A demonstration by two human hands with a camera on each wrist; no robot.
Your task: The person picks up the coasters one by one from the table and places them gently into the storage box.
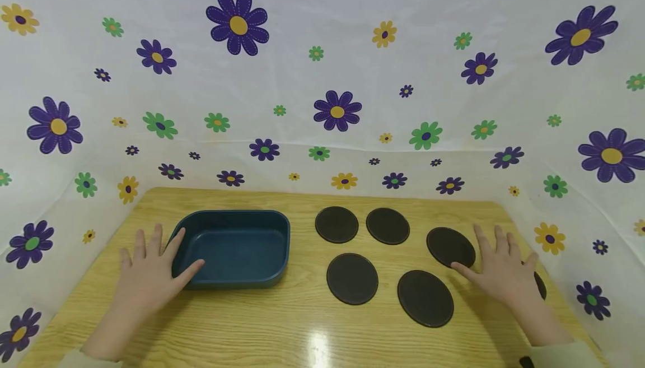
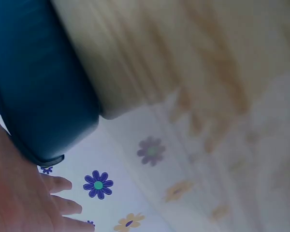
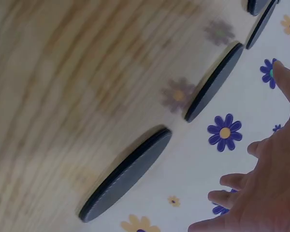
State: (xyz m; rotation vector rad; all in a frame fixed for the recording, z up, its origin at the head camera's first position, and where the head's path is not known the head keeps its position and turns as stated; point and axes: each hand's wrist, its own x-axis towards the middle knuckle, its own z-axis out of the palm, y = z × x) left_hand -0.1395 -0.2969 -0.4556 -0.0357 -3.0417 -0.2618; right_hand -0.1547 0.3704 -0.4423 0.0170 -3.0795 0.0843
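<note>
A dark blue rectangular container (image 1: 234, 285) with rounded corners stands on the left half of the table, and its inside shows nothing lying in it. My left hand (image 1: 148, 270) is spread at its left side, thumb and forefinger overlapping the rim in the head view; contact cannot be told. The container's outer wall (image 2: 43, 82) fills the upper left of the left wrist view, beside that hand (image 2: 19, 198). Several round black coasters with stitched-looking edges lie flat, among them a front one (image 1: 425, 298). Over the rightmost ones my right hand (image 1: 504, 275) is spread, partly hiding a coaster (image 1: 541, 287).
The wood-grain table (image 1: 262, 323) is enclosed at the back and sides by a white cloth (image 1: 282, 77) with purple, yellow and green flowers. Other coasters lie in the middle, one near the back (image 1: 336, 224) and one closer (image 1: 352, 278).
</note>
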